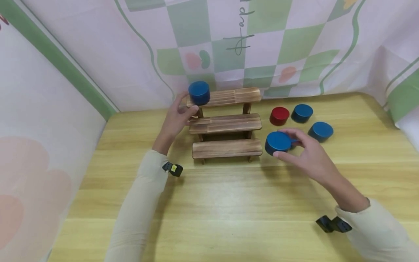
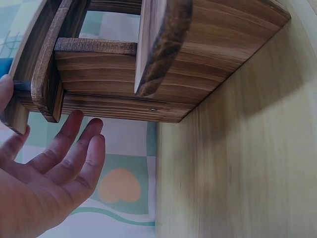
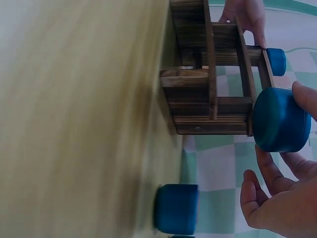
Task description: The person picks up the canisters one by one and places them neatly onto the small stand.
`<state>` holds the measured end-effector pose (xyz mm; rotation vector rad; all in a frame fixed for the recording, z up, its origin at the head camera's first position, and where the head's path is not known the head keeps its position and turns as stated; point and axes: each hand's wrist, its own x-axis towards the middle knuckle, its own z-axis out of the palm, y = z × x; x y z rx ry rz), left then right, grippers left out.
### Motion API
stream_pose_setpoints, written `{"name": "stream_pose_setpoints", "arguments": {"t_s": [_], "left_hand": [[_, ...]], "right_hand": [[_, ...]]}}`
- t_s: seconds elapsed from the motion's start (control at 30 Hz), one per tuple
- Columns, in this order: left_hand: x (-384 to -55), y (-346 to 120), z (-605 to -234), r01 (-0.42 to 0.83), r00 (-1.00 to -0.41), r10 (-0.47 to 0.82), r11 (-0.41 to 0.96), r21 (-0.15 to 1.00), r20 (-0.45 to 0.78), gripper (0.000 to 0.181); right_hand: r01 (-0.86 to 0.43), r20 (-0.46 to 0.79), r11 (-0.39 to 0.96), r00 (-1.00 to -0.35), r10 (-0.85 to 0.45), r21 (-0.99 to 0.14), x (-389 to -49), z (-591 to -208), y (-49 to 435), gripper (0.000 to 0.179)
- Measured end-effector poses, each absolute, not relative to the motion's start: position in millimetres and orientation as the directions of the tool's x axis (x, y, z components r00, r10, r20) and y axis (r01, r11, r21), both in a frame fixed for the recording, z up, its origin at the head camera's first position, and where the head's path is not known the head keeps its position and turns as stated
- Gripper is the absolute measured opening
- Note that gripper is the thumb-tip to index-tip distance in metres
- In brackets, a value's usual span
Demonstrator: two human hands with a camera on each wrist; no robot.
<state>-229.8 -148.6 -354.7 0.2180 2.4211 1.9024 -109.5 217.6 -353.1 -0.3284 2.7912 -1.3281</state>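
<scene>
A three-tier wooden display stand (image 1: 227,148) is on the table near the cloth backdrop. One blue round tin (image 1: 199,94) sits on the left end of its top tier. My left hand (image 1: 175,118) is at that end, thumb and index fingertips close by the tin and the tier's edge. In the left wrist view the other fingers (image 2: 74,153) of that hand extend loosely beside the stand. To the right of the stand, my right hand (image 1: 306,154) pinches another blue round tin (image 1: 278,142) between thumb and fingers. The right wrist view shows this held tin (image 3: 280,120) raised above the tabletop.
Right of the stand, a red tin (image 1: 279,115) and blue tins (image 1: 302,113) stand on the wooden table (image 1: 222,214), one of them (image 1: 320,131) nearer the right hand. A checked cloth (image 1: 229,43) hangs behind, and a pale panel (image 1: 42,120) rises at left.
</scene>
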Motion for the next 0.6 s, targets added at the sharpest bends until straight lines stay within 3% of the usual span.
{"name": "stream_pose_setpoints", "arguments": {"t_s": [0.6], "left_hand": [[-229, -149, -355, 0.082, -0.988, 0.146, 0.216, 0.973, 0.051, 0.065]], "right_hand": [[-0.158, 0.051, 0.566, -0.978, -0.200, -0.809, -128, -333, 203, 0.068]]}}
